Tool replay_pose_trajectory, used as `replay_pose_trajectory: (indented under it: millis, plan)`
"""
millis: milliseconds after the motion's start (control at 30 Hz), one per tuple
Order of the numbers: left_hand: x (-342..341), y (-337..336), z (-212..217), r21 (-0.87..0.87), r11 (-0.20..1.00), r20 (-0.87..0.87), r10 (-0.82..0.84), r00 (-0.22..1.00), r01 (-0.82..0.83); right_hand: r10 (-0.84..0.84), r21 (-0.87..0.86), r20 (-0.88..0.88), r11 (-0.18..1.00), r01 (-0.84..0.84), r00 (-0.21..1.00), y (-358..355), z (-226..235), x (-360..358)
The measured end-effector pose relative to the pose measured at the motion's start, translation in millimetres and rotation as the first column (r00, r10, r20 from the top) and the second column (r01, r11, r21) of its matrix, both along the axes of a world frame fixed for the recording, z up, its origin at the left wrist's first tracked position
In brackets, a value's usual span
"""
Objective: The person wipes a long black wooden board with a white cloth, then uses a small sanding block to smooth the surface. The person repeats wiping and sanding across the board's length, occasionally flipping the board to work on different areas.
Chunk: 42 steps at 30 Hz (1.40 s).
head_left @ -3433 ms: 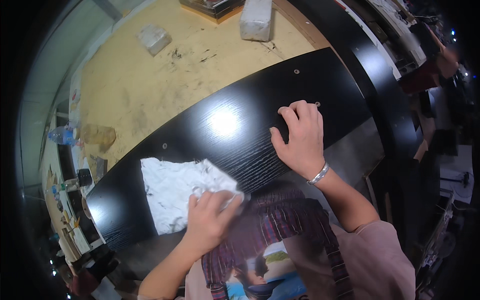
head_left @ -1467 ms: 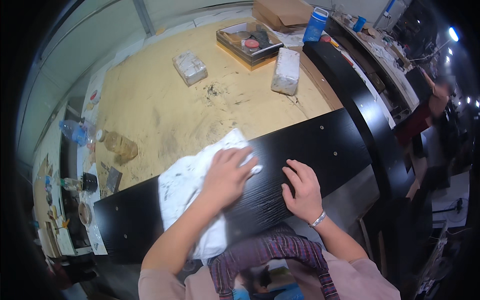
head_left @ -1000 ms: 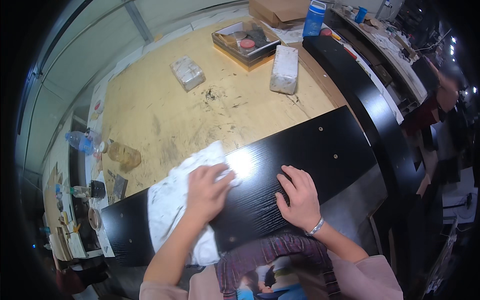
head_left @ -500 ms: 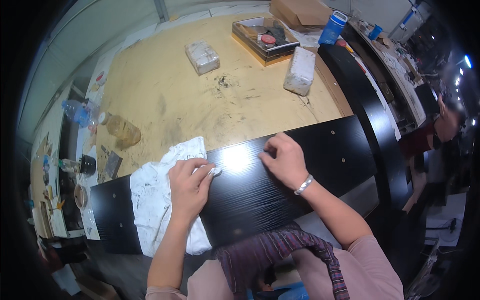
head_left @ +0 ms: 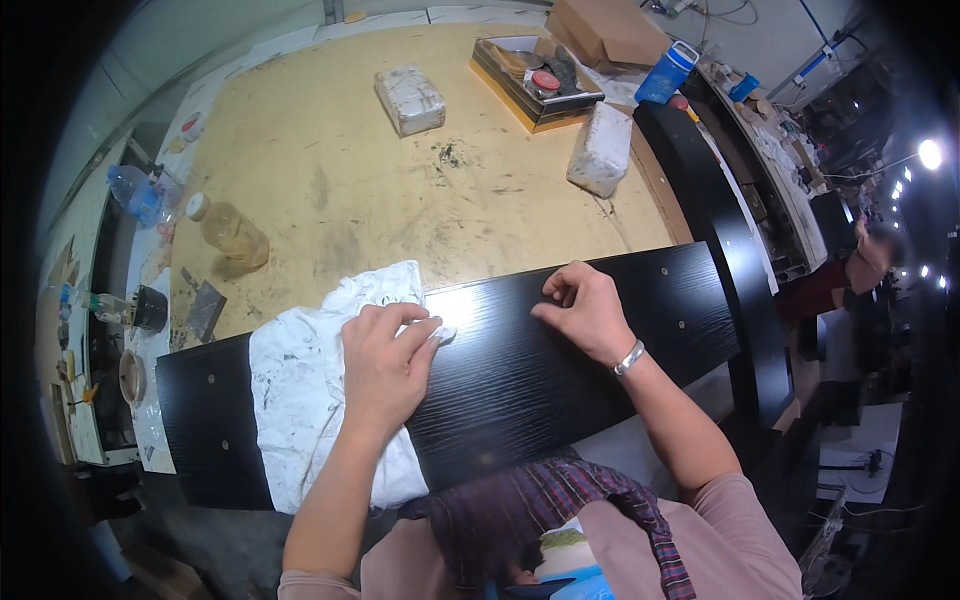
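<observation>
A rumpled, dark-smudged white cloth [head_left: 295, 385] lies across the left part of the black board [head_left: 530, 390]; the left hand [head_left: 383, 365] pinches a fold of it, thumb and fingers together. The right hand [head_left: 590, 315], over the board, is empty, its fingers curled, thumb and forefinger tips slightly apart. Beyond, on the yellowish table [head_left: 330, 170], stand a capped bottle [head_left: 235, 236] and an open box [head_left: 535, 112].

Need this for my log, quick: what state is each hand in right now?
Left hand: closed, pinching part of the white cloth.
Right hand: partly open, loosely curled, nothing visible in it.
</observation>
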<state>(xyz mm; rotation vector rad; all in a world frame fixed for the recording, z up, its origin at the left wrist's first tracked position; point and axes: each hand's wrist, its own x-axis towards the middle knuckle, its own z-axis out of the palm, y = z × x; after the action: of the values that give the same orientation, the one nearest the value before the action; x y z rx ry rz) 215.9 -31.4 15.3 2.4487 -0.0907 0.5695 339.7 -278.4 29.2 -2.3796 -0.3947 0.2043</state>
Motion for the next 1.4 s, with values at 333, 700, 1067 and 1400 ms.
replay_pose_trajectory:
  millis: [333, 700, 1067, 1400]
  plan:
    - [-2, 1, -1, -0.007, 1.000, -0.005, -0.002, 1.000, 0.002, 0.022, -0.079, -0.012, 0.997, -0.023, 1.000, 3, 9, 3]
    - [-1, 0, -2, -0.002, 1.000, 0.011, -0.008, 1.000, 0.008, 0.071, -0.057, -0.052, 0.996, -0.074, 0.996, -6, 3, 17]
    - [-1, 1, -1, -0.002, 1.000, 0.008, -0.007, 1.000, 0.007, 0.104, -0.101, -0.085, 0.989, -0.112, 0.991, -3, 9, 18]
    - [-2, -1, 1, -0.012, 1.000, 0.009, -0.006, 1.000, 0.006, 0.157, -0.036, -0.037, 0.987, -0.158, 0.987, -10, 1, 24]
